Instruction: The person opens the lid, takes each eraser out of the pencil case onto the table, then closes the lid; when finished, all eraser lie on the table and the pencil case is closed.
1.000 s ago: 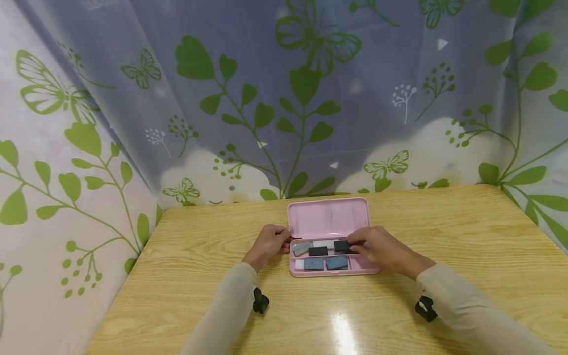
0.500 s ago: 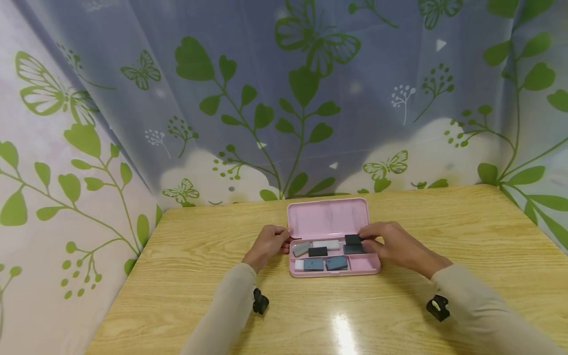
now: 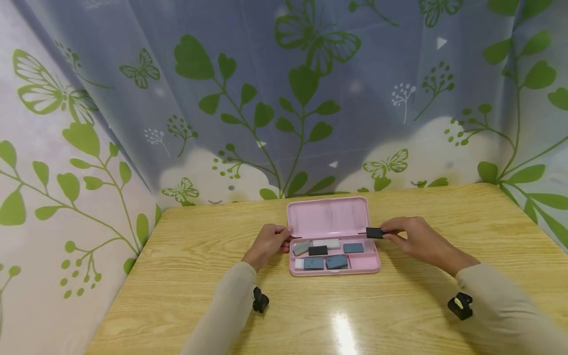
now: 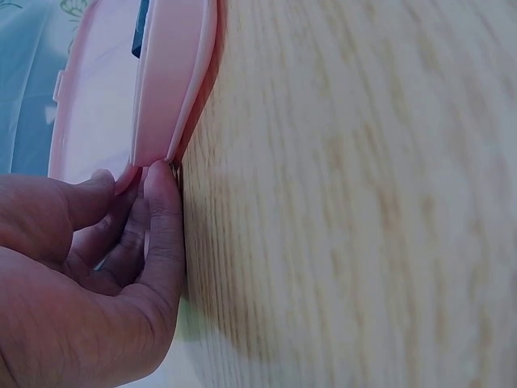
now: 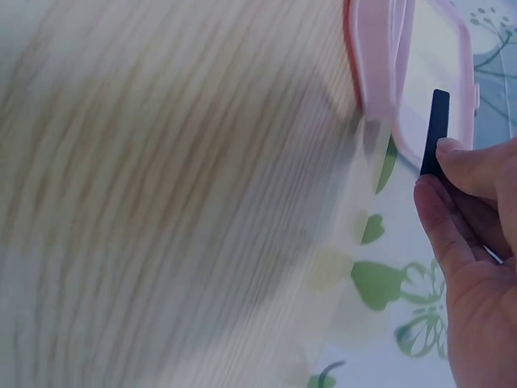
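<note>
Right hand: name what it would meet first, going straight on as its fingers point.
Pinching the black block, the right hand would probably meet the open pink lid first, at its right edge, though the hand's height is unclear.

1. The case [image 3: 365, 262] lay on the desk [image 3: 213, 231], with its lid [image 3: 328, 217] at its rear and the curtain [image 3: 248, 98] behind it.
2. Four rear blocks [image 3: 353, 248] lay in the case's back compartment; front blocks [image 3: 337, 262] lay before them.
3. The left grip [image 3: 267, 243] held the case's left end.
4. The right grip [image 3: 410, 235] pinched the end block [image 3: 374, 232] near the case's right rear corner.
</note>
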Demonstrator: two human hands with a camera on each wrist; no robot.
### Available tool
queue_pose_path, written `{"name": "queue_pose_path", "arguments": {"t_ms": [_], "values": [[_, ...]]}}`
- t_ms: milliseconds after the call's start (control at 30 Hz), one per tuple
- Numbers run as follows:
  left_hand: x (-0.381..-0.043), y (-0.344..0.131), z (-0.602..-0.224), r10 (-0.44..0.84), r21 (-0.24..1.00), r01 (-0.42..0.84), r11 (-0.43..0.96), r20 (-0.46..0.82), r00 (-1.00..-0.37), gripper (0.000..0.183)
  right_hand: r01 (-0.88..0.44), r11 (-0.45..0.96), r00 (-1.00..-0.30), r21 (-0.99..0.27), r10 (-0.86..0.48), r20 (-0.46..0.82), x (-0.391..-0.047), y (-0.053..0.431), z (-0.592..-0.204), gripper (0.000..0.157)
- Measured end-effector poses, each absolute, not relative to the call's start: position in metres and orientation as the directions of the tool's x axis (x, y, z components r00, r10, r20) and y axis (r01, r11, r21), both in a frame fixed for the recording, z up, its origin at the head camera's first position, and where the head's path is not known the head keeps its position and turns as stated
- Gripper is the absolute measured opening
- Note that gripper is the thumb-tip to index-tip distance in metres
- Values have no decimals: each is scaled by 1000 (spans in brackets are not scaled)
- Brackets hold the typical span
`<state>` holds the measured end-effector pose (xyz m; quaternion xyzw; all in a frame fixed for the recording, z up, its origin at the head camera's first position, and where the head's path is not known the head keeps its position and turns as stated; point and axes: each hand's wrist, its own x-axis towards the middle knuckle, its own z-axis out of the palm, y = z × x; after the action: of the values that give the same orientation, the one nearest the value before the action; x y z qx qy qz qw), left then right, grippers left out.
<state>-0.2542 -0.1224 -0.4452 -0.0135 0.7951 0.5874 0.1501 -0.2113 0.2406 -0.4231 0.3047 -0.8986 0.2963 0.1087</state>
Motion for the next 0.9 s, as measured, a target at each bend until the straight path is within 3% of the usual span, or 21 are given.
{"name": "queue_pose_path", "arguments": {"t_ms": [900], "values": [[-254,-123,-446,150,929,-187,319,-245,-958,30,-499,750,-866,-434,-416,276,-218,279,-442,13]]}}
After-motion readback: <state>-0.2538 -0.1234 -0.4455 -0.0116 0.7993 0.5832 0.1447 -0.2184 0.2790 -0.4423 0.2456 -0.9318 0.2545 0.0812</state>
